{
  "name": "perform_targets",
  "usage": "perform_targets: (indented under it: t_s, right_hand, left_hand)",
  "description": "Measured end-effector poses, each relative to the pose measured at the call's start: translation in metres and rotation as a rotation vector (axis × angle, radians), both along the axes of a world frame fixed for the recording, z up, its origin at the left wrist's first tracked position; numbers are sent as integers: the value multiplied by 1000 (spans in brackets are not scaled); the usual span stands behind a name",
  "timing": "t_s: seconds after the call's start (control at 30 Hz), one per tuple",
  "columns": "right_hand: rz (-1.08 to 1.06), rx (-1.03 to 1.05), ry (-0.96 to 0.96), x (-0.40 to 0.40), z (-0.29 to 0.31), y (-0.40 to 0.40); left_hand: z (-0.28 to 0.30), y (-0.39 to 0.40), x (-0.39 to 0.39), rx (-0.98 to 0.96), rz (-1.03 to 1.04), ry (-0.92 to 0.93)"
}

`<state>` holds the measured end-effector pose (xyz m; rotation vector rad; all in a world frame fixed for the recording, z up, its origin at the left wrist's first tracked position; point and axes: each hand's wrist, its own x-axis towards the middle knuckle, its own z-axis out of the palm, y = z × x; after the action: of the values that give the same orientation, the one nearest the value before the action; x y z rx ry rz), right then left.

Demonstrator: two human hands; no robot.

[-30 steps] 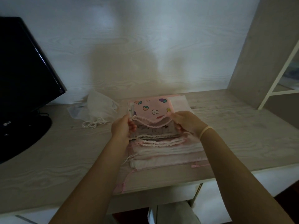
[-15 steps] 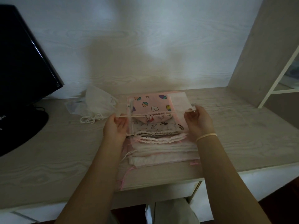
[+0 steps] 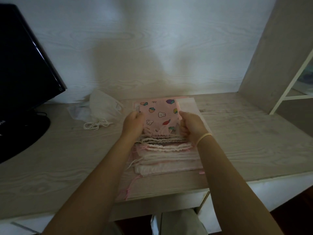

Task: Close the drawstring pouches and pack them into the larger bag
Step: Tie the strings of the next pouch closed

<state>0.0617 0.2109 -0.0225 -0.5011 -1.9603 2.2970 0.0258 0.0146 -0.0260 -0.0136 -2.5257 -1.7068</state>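
— Head view, from where you stand: what are the hands doing?

— Both are on the printed pink pouch [image 3: 159,114], the one with strawberries and little teeth on it. The left hand [image 3: 133,123] grips its left edge with fingers curled, and the right hand [image 3: 190,126] is clenched around the right edge, a pale band [image 3: 204,138] on that wrist.

— And where does the pouch sit?

— On top of the stack of pouches [image 3: 166,156] in the middle of the desk [image 3: 59,158], at the far end of it. Its near edge is gathered into ruffles. Pink cords [image 3: 129,189] trail from the stack's left side toward the near desk edge.

— Anything else around?

— A crumpled white bag [image 3: 101,109] with loose white cord [image 3: 96,125] lies to the left of the stack, and a black monitor [image 3: 22,73] stands at the far left. Whether that white bag is the larger one, I cannot tell.
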Motion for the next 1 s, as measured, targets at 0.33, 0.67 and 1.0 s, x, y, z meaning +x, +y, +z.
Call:
perform_targets:
  t_s: [0.33, 0.67, 1.0]
  right_hand:
    - [-85, 763, 67, -1, 8, -12]
    - [494, 782, 290, 4, 38, -51]
    - [191, 393, 292, 3, 53, -37]
  left_hand:
    - [-7, -3, -1, -249, 49, 110]
    - [50, 21, 8, 395, -314, 36]
    - [20, 24, 15, 257, -314, -185]
